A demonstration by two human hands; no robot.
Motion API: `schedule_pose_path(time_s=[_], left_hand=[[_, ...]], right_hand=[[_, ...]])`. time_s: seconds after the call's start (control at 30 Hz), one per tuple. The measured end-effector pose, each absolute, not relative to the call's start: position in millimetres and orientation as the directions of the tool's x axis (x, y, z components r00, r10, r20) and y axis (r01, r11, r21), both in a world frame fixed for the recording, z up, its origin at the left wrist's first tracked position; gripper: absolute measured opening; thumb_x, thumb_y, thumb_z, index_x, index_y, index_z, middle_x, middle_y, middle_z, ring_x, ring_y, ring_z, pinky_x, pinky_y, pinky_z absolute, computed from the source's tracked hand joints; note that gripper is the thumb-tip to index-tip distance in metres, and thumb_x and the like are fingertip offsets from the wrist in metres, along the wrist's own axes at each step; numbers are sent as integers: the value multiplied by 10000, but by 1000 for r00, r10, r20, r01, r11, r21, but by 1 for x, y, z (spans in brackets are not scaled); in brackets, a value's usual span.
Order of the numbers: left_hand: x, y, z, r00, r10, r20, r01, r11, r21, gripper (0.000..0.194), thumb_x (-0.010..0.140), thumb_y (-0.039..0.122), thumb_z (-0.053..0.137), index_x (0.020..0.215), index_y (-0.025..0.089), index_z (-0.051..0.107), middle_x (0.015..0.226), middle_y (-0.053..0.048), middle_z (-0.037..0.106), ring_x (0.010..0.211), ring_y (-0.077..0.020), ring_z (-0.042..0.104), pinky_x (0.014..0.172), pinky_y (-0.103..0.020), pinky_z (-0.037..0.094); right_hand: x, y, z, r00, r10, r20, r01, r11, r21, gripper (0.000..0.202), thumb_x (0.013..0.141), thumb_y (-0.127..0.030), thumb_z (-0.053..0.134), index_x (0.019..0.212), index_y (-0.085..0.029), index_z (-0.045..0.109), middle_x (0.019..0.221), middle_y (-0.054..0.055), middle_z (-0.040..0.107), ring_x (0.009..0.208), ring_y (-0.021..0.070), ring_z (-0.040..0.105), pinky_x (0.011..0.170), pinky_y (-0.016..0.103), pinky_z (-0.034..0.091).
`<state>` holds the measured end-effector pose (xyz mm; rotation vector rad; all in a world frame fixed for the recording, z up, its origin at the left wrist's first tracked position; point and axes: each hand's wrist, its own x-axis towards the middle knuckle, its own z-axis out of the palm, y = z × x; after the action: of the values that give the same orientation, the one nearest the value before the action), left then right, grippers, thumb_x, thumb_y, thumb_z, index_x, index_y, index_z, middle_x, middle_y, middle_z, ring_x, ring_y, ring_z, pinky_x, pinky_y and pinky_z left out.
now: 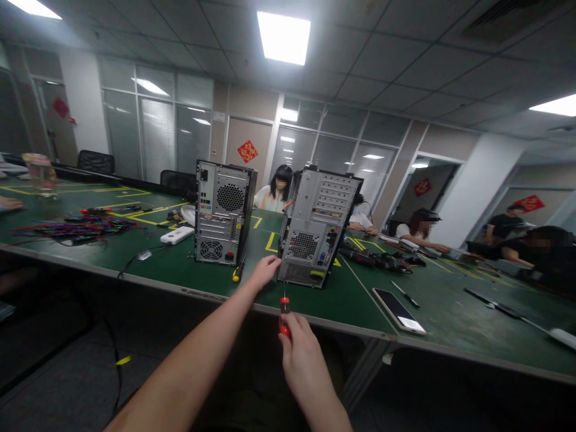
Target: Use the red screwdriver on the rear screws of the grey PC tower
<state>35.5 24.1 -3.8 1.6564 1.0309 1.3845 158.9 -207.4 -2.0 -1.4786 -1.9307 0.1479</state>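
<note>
The right hand has its grip closed around the red and black handle of a screwdriver. The shaft points away from the person, its tip at the lower left corner of the right PC tower; whether it touches a screw is too small to tell.

The left hand reaches to the lower left edge of the same tower, fingers against it. Whether this grip is open or pinches the edge, I cannot tell.

The right tower stands upright near the front edge of the green table, its back panel with vents and ports facing the person. The left PC tower stands upright beside it, a gap between them, also with its back panel forward. A yellow and black screwdriver lies just beside the left tower's lower right corner.

To the left are a white power strip and a heap of coloured cables, with a jar farther back. To the right of the right tower lie black cables, a phone near the table's front edge and a thin tool just beyond the phone. A person sits across the table, behind the gap between the towers, and more people are farther right.
</note>
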Motion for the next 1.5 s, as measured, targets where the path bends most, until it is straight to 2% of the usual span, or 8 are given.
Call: schedule_pose_path(time_s=[0.17, 0.3, 0.5, 0.67, 0.83, 1.13, 1.33, 1.5], left_hand=[[35, 26, -6, 105, 912, 396, 128, -408, 904, 300, 875, 429, 538, 713, 188, 613, 723, -12, 629, 712, -162, 553, 686, -266, 418], [35, 27, -6, 113, 909, 402, 134, -415, 900, 294, 874, 418, 530, 716, 185, 614, 730, -10, 628, 726, -161, 555, 692, -263, 420], [37, 30, -6, 110, 906, 409, 121, -420, 899, 277, 872, 385, 533, 717, 176, 628, 717, -11, 633, 710, -158, 552, 683, -264, 412], [36, 30, -8, 108, 904, 413, 122, -425, 897, 287, 874, 390, 532, 711, 177, 635, 728, -17, 645, 710, -161, 562, 683, -271, 415], [36, 31, -9, 112, 902, 416, 120, -428, 896, 296, 880, 403, 527, 726, 179, 644, 744, -22, 658, 733, -166, 578, 693, -270, 426], [35, 30, -9, 112, 899, 424, 136, -437, 889, 317, 881, 420, 528, 734, 175, 665, 771, -33, 681, 753, -174, 592, 702, -272, 433], [36, 30, -8, 105, 896, 432, 136, -444, 886, 306, 877, 406, 534, 719, 175, 659, 754, -21, 668, 744, -168, 581, 708, -269, 425], [36, 28, -7, 99, 897, 430, 133, -440, 888, 295, 879, 386, 536, 700, 178, 644, 725, -10, 651, 727, -164, 572, 709, -268, 429]], right_hand=[[161, -208, -8, -120, 867, 483, 860, 334, -387, 427, 886, 6, 467, 1144, -208, 731, 1352, 128, 627, 1154, 246, 697, 1002, 355, 553], [159, -209, -4, -115, 861, 496, 838, 352, -417, 369, 948, -66, 467, 1203, -201, 697, 1348, 135, 626, 1116, 236, 708, 961, 342, 567], [155, -207, 3, -74, 882, 466, 810, 326, -488, 225, 1005, -179, 509, 1182, -186, 649, 1083, 102, 701, 951, 231, 719, 833, 330, 580], [159, -205, -6, -118, 862, 492, 847, 346, -404, 317, 922, -65, 553, 1141, -215, 725, 1320, 130, 651, 1065, 257, 724, 938, 379, 583], [163, -204, -15, -139, 825, 547, 849, 383, -363, 458, 841, 41, 514, 1131, -211, 764, 1347, 134, 647, 1213, 276, 675, 1054, 411, 545], [157, -207, 0, -97, 865, 492, 792, 367, -488, 278, 970, -125, 542, 1212, -188, 664, 1116, 111, 709, 986, 237, 726, 858, 329, 587], [159, -205, -7, -117, 864, 491, 834, 353, -423, 391, 906, -44, 550, 1210, -209, 732, 1328, 137, 653, 1081, 257, 727, 952, 367, 584], [160, -205, -11, -135, 851, 507, 854, 360, -376, 447, 868, 13, 511, 1132, -231, 778, 1355, 124, 636, 1176, 273, 693, 1032, 406, 554]])
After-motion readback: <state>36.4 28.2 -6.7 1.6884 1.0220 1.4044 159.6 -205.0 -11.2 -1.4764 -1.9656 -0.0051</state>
